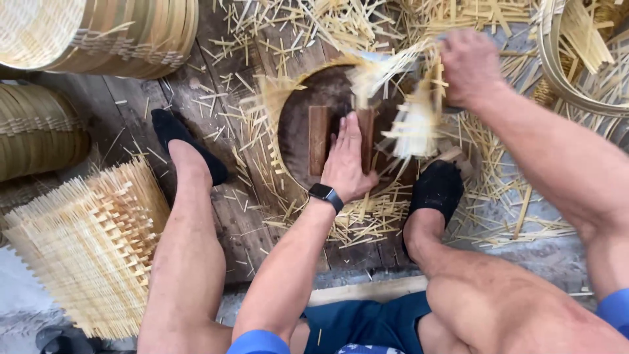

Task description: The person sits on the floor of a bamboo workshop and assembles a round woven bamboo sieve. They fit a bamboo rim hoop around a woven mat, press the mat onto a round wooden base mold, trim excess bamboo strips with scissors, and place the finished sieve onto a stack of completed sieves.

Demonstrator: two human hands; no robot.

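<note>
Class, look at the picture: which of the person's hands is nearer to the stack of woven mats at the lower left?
Left. The left hand rests on the round block, across the left leg from the mat stack. The right hand is farther off, at the upper right, gripping bamboo strips.

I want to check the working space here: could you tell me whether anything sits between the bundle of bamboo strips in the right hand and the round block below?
Nothing visible lies between the bundle of bamboo strips, gripped by the right hand, and the round block. The left hand rests on wooden pieces beside it.

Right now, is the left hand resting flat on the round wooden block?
Yes, the left hand lies palm down on the wooden pieces on the round wooden block, while the right hand holds blurred bamboo strips.
</note>
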